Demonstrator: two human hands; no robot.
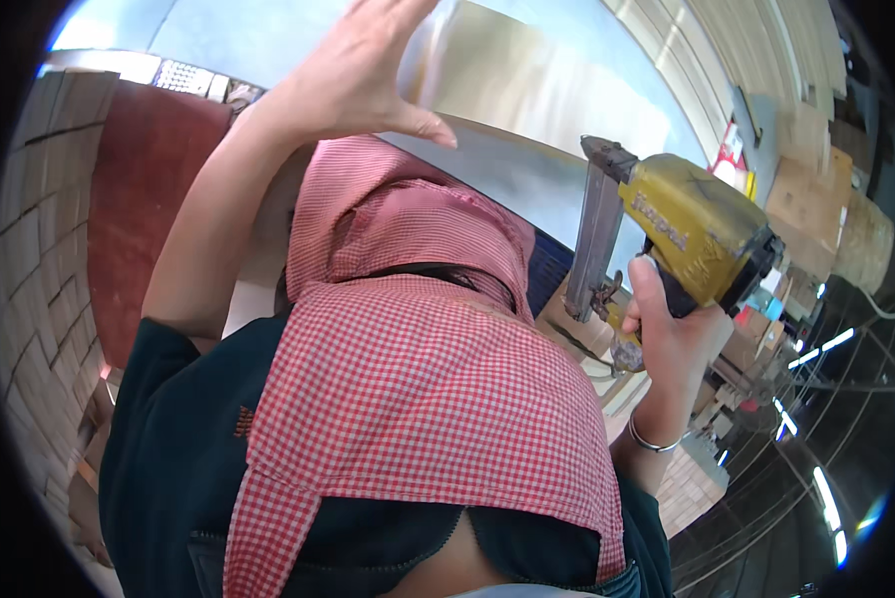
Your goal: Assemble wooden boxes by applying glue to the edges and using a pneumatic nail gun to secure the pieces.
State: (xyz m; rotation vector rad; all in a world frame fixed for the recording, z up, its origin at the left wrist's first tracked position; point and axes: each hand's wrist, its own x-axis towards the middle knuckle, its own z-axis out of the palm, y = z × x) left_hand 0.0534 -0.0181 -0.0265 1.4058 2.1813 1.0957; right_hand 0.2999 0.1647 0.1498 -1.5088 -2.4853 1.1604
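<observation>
My right hand [679, 344] is wrapped round the handle of a yellow air nail gun [695, 224]. The gun's dark nose points up and left, and its grey magazine hangs down on the left side. My left hand [353, 85] is raised over the pale work table [557, 194], thumb spread away from the fingers, with nothing seen in it. The fingertips run out of the top of the picture. Beside this hand lies a light wooden panel [517, 85], somewhat blurred, on the table. The gun's nose is close to the panel's right end.
Long pale wood strips [682, 60] lie along the table's far right. Stacked wood pieces [44, 229] and a reddish-brown board [149, 219] stand at the left. Cardboard boxes [811, 214] are at the right. A red checked apron [438, 399] covers my front.
</observation>
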